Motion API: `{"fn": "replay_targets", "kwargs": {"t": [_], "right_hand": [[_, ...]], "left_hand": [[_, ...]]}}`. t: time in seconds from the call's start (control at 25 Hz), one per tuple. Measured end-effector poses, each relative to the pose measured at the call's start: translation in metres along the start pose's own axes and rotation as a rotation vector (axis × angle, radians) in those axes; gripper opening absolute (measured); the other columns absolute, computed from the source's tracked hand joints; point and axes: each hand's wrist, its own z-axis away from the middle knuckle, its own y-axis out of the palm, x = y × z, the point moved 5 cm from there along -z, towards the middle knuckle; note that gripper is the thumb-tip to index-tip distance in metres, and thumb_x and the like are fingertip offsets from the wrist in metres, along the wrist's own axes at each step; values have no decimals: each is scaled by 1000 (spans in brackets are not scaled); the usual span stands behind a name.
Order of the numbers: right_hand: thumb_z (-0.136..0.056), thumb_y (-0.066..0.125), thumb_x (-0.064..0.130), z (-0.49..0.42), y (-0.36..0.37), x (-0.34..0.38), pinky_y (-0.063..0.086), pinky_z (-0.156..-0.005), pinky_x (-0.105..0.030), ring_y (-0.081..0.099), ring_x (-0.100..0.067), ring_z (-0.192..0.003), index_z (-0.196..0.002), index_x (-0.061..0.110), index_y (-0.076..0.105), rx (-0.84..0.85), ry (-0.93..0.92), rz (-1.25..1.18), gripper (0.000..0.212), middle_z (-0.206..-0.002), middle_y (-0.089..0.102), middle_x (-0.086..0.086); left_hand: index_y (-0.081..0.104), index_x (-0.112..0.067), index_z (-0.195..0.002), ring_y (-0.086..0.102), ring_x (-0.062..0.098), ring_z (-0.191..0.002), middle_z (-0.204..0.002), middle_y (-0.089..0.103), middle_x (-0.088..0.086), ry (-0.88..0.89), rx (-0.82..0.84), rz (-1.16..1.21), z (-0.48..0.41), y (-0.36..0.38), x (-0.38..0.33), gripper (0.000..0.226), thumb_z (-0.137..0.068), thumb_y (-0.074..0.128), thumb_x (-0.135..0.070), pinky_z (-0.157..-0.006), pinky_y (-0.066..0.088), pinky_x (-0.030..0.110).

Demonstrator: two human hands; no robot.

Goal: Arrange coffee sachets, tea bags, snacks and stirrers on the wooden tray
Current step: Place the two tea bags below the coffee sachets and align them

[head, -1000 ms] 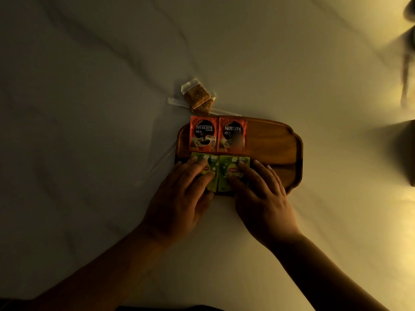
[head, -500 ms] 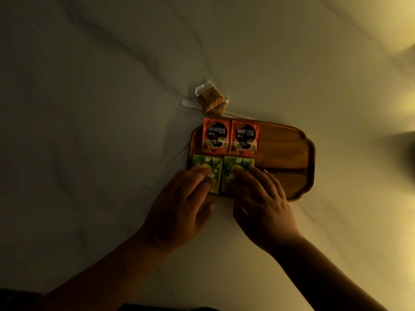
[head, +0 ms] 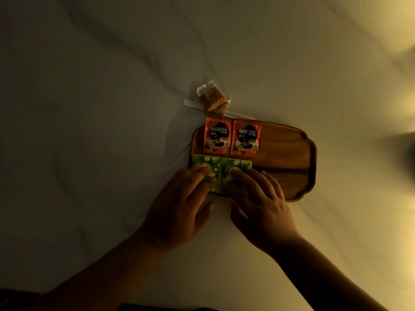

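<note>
- While both hands lie flat on the green pair, the remaining items sit off the tray, and the coming move turns on where they lie from each grip.
- Stirrer [head: 170, 163]: a wrapped stick on the surface just left of the tray, long axis running diagonally from near-left to far-right; the left hand is nearer.
- Left hand [head: 179, 209]: palm down, fingers spread and released, fingertips pressing the left tea bag [head: 206, 169]; it grasps nothing.
- Snacks [head: 213, 101]: two wrapped biscuits, one overlapping the other, on the surface just beyond the tray's far-left corner, straight ahead of the left hand and resting on a second stirrer [head: 190, 103], whose long axis runs left to right, sloping toward the tray's far edge.
- Coffee sachets [head: 232, 139]: two, upright, side by side, on the tray's far-left part, just beyond the tea bags.
- Right tea bag [head: 235, 168]: beside its twin on the near-left part, both overhanging the near rim.
- Right hand [head: 262, 205]: palm down, grip released, fingertips on the right tea bag.
- Tray [head: 292, 151]: its right half is bare, judged room for snacks and stirrers.
</note>
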Motion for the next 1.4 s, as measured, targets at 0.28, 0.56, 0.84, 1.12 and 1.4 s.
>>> {"fn": "replay_targets", "kwargs": {"t": [0.28,0.56,0.84,1.12,1.4], "right_hand": [[-92,57,39,-6,-20,-4,36,-111,-57,38,-34,-143,-137,25,57,-104,67,-63,48,-149,51,-7],[-97,39,50,-50,-32,-41,20,-117,-52,23,-30,-152,-150,32,40,22,229,-70,56,-161,38,-3],[-95,39,50,-58,-23,-34,20,-116,-52,31,-34,-148,-146,29,47,61,139,18,56,-157,44,-5],[-96,46,48,-56,-15,-33,18,-118,-53,28,-33,-149,-146,28,47,12,159,0,53,-157,44,-4],[-98,47,45,-54,-10,-32,13,-121,-53,21,-34,-152,-149,27,44,11,141,7,54,-160,40,-5]], "left_hand": [[58,-12,-141,40,30,-147,-152,51,14,4,-24,28,-1,-9,-3,51,-98,58,-41,-119,34,54],[44,-16,-151,31,30,-151,-162,37,10,-98,112,-4,-73,-29,3,62,-101,41,-52,-122,28,51],[55,-16,-143,40,30,-146,-155,47,9,-64,174,-54,-84,-25,20,50,-100,46,-40,-119,31,52],[57,-13,-140,44,33,-142,-151,51,11,-52,105,-75,-74,-21,26,49,-97,55,-37,-115,38,54],[53,-12,-144,41,33,-146,-154,48,12,-61,68,-65,-69,-17,24,53,-98,53,-39,-119,33,54]]}}
